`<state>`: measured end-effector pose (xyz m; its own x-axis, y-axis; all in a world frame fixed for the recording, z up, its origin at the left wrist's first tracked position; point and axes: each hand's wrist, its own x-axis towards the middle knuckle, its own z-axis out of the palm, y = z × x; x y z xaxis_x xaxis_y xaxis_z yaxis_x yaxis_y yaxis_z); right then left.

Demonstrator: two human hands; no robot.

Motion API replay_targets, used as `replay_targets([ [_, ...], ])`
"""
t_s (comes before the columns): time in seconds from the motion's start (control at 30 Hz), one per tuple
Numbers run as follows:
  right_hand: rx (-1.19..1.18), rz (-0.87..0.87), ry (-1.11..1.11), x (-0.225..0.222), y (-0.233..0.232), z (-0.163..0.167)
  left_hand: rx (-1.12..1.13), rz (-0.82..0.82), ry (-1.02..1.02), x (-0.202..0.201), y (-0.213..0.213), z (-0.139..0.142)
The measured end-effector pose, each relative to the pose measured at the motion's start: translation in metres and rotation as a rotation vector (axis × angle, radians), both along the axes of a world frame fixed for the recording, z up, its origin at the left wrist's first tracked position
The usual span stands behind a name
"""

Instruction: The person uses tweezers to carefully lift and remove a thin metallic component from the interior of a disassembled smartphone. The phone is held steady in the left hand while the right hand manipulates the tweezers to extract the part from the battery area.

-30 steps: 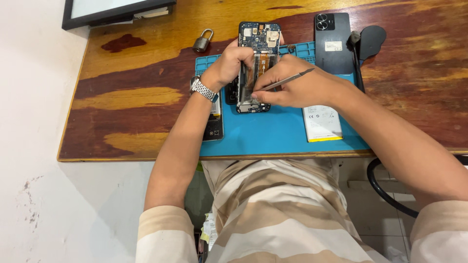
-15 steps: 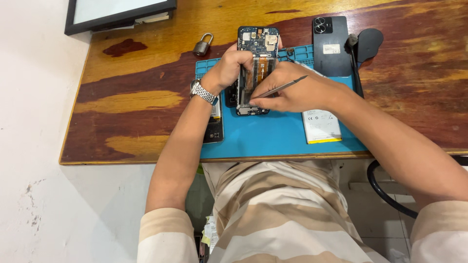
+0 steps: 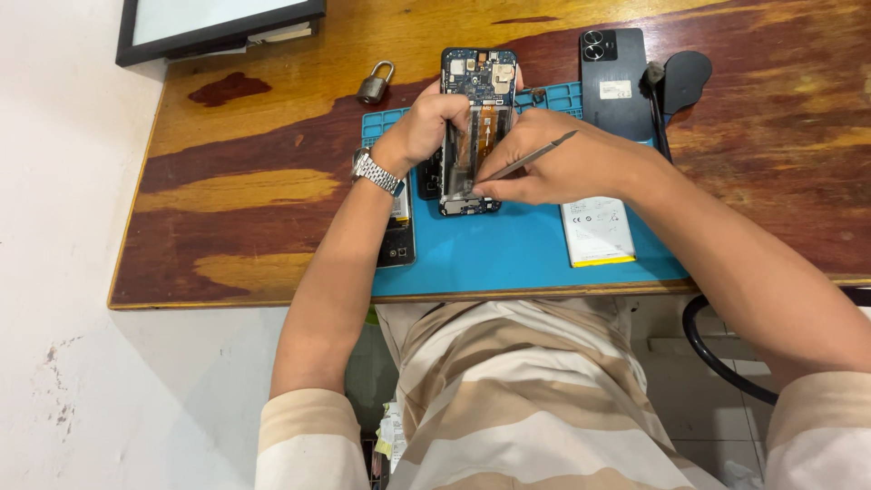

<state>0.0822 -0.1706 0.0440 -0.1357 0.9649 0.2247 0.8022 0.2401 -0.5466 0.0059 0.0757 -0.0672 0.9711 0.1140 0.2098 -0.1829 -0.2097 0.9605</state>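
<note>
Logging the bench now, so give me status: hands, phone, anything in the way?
Left hand grips opened phone on blue mat. Right hand holds metal tool, tip at phone's lower end. Loose battery beside, clear.

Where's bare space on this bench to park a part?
Free: wood left of the blue mat, below the padlock; wood right of the black phone; mat's front strip. Crowded: mat centre, where left hand grips the opened phone, right hand holds tweezers, beside battery.
</note>
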Motion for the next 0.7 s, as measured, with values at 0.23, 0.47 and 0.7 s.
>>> replay_targets([
  [0.23,0.086,0.004,0.042,0.016,-0.006,0.009,0.043,-0.023,-0.024,-0.001,-0.001,0.0],
  [0.47,-0.032,-0.018,-0.003,0.001,0.001,-0.001,-0.052,0.026,0.041,-0.002,-0.003,0.004],
  [0.7,0.099,0.013,0.051,0.019,-0.005,0.006,0.017,-0.001,0.021,-0.001,0.0,0.0],
])
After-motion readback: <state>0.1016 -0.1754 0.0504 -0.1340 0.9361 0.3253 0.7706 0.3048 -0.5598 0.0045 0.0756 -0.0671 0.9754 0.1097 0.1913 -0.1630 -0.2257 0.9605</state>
